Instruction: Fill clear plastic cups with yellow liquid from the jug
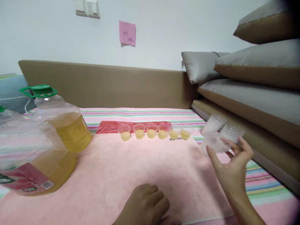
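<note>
My right hand (234, 167) is at the right, its thumb and fingers closed around the rim of a clear plastic cup (215, 143), which is a little blurred. Just behind it stand two stacks of clear plastic cups, a rear stack (212, 122) and a nearer stack (232, 128). My left hand (147, 203) rests at the bottom middle with its fingers curled in, and nothing shows in it. Further back, several small cups (151, 131) hold yellowish liquid in a row across the pink cloth (112, 175).
Two large jugs of yellow liquid stand at the left, a nearer jug (56, 165) and a green-capped jug (72, 128). A red plastic strip (109, 126) lies behind the cup row. Stacked grey-brown cushions (253, 93) rise at the right, and a brown headboard (117, 87) spans the back.
</note>
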`<action>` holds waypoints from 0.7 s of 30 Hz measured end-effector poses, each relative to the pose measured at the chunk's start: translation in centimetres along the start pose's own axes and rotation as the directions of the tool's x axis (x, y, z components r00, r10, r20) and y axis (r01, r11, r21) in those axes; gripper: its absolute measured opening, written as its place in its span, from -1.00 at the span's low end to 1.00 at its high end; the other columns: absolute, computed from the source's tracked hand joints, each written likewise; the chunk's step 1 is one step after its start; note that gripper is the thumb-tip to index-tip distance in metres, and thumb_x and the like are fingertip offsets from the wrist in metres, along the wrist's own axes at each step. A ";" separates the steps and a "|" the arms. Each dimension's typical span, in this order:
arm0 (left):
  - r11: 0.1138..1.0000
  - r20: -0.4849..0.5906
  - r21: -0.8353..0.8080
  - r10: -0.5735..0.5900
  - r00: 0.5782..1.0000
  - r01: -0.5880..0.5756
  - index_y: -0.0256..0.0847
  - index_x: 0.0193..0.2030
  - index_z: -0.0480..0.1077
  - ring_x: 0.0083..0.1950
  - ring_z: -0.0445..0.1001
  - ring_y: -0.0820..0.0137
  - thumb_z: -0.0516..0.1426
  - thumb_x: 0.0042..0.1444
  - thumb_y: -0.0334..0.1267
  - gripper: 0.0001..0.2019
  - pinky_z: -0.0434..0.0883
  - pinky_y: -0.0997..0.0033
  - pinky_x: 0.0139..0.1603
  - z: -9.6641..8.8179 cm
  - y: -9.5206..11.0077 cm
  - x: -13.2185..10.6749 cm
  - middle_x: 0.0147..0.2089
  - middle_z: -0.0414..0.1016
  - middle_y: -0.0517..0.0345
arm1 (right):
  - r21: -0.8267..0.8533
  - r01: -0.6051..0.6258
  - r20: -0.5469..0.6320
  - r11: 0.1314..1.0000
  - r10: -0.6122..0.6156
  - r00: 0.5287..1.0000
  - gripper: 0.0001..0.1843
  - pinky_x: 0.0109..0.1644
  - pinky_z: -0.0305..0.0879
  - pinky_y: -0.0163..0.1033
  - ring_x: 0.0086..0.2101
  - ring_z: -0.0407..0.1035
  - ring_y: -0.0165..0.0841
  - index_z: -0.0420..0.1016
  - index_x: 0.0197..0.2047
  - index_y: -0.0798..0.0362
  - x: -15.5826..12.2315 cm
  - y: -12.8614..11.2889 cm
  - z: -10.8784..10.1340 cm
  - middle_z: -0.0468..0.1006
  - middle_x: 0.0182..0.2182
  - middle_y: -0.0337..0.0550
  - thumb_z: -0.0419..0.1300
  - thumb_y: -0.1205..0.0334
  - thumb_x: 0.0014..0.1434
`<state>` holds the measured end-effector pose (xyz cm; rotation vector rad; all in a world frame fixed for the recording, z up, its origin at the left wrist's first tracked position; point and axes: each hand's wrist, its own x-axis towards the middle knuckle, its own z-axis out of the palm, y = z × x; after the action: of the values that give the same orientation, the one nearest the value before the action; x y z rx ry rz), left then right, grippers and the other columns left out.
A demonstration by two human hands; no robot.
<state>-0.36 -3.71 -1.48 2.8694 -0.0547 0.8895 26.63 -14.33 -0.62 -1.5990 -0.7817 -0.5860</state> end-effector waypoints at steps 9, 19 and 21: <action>0.902 -0.225 -0.107 -0.432 0.874 0.418 -0.13 -0.30 0.26 -0.45 0.37 0.44 0.06 0.42 -0.08 -0.74 0.26 0.42 -0.44 -3.8 -3.7 -1.1 -0.45 0.36 0.25 | 0.309 -0.062 0.323 0.949 -0.043 0.945 -0.05 0.29 0.23 0.25 0.22 0.28 0.02 -0.06 0.51 0.02 -6.3 -8.4 6.8 0.33 0.24 0.17 0.37 0.00 0.27; 0.552 -0.062 -0.564 -0.770 0.635 0.615 0.08 0.27 0.09 0.26 0.38 0.14 0.35 0.14 0.03 -0.32 0.50 -0.01 0.16 -3.0 -4.2 -1.6 0.34 0.22 0.00 | 0.373 -0.030 0.441 0.927 -0.149 0.885 -0.09 0.23 0.30 0.29 0.21 0.27 0.02 -0.09 0.53 -0.09 -9.1 -8.4 7.1 0.31 0.27 0.12 0.36 0.12 0.32; 0.507 -0.020 -0.607 -0.779 0.626 0.612 0.07 0.27 0.07 0.30 0.35 0.09 0.39 0.09 0.03 -0.26 0.48 -0.06 0.19 -2.3 -3.9 -1.4 0.36 0.18 -0.03 | 0.386 -0.044 0.456 0.921 -0.149 0.878 -0.07 0.23 0.29 0.30 0.22 0.27 0.03 -0.09 0.53 -0.11 -9.3 -8.3 7.2 0.30 0.27 0.10 0.37 0.11 0.30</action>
<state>-2.57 0.42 -0.85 1.8758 0.7348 0.8882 13.91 -8.20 -3.43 -1.3606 -1.2317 -0.0470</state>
